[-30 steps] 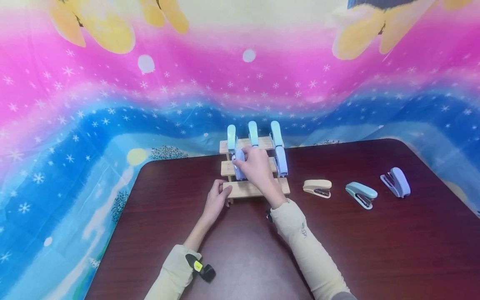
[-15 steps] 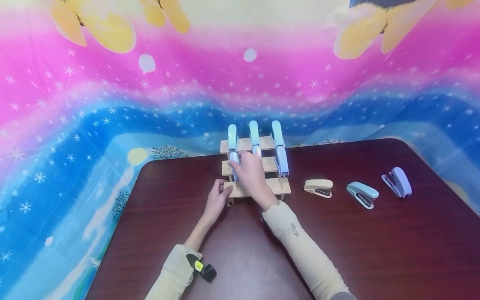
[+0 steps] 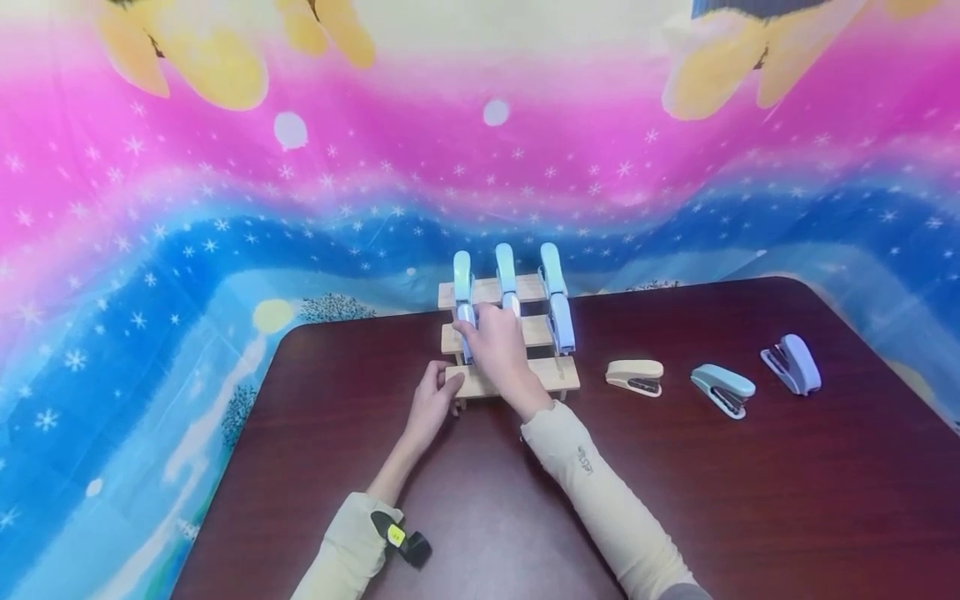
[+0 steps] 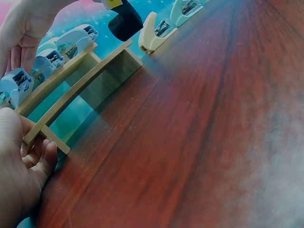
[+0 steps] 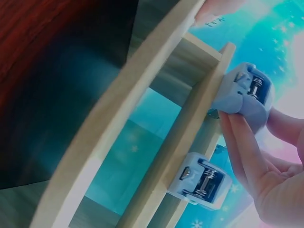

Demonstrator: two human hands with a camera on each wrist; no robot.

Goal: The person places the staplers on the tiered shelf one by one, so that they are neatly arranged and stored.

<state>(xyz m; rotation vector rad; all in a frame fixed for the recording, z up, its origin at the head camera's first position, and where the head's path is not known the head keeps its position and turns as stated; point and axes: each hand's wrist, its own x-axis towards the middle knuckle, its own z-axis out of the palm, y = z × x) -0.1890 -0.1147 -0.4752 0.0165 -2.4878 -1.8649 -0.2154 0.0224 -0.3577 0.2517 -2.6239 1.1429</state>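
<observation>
While the left hand (image 3: 431, 402) grips the front step (image 3: 542, 375) of the rack (image 3: 446, 296) at its left end, I see the right hand (image 3: 498, 343) pinching the left stapler (image 5: 242, 92) on the middle step (image 3: 537, 329) between thumb and fingers. I count nine staplers (image 3: 723, 388): three rear, three middle, three on the table (image 3: 480, 500).

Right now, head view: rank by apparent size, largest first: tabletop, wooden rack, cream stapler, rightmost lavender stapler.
1. Tabletop
2. Wooden rack
3. Cream stapler and rightmost lavender stapler: too alike to rank, and they're turned differently.
</observation>
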